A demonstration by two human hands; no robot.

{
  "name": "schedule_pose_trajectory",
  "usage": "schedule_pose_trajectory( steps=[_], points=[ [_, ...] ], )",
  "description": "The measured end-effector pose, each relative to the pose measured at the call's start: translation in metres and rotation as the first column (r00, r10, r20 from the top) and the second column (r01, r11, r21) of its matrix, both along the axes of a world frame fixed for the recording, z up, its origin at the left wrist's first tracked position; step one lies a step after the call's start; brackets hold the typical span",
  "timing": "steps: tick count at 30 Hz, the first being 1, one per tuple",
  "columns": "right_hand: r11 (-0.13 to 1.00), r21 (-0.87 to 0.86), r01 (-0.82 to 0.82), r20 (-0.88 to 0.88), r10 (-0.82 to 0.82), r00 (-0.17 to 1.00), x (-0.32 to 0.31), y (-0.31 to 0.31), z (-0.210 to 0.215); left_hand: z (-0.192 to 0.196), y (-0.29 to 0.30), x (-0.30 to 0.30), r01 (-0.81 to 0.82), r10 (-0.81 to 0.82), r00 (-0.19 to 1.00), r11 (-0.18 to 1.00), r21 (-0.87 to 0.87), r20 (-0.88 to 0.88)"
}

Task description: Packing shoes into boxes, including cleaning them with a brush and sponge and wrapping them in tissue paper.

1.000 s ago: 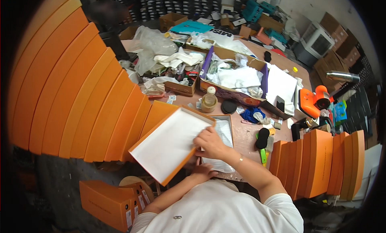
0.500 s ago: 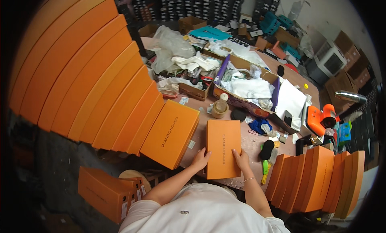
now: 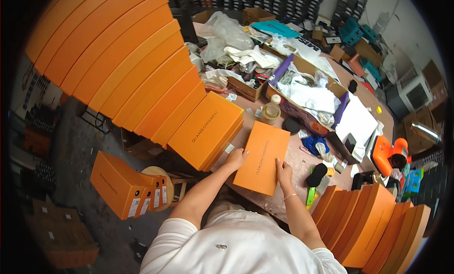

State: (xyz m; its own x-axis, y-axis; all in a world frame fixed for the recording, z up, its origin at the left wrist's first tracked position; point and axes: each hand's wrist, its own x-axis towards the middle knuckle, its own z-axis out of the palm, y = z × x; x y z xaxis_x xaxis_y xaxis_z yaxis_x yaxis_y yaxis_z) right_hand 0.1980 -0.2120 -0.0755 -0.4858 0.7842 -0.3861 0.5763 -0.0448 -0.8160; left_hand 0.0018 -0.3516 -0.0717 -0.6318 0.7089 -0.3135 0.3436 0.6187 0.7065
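Between both grips [image 3: 236, 158] [image 3: 284, 175] sits an orange box [image 3: 261, 157].

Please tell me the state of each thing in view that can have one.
Held box: lid on, between both hands
Left hand: gripping the held box's left edge
Right hand: gripping its right edge
Left box: lid on, untouched
Bottle: upright, white top on
Purple box: open, heaped with white material
Plastic bag: crumpled
Blue cloth: bunched up
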Motion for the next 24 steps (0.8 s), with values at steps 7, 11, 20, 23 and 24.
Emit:
schedule_pose_trajectory(
  steps=[7,11,20,23,24],
  points=[
    [0.951,-0.201,0.234,-0.078,-0.254,0.964,0.016,-0.022,-0.010,-0.033,0.010,-0.003,-0.008,0.020,0.792,1.000,-0.022,0.610],
    [0.950,-0.300,0.093,-0.527,-0.246,0.814,0.018,-0.080,0.000,-0.068,-0.018,-0.029,-0.102,-0.096,0.518,0.980,0.173,0.850],
    [0.849,-0.273,0.453,-0.283,-0.521,0.805,0.038,-0.204,0.019,-0.037,-0.039,-0.014,0.221,-0.225,0.386,0.964,0.147,0.895],
    [0.780,-0.475,0.408,-0.391,-0.602,0.696,0.057,-0.227,0.064,-0.049,-0.043,-0.024,0.265,-0.207,0.300,0.956,0.127,0.931],
    [0.773,-0.477,0.419,-0.389,-0.613,0.687,0.058,-0.229,0.053,-0.053,-0.043,-0.025,0.285,-0.197,0.252,0.951,0.122,0.947]
  ],
)
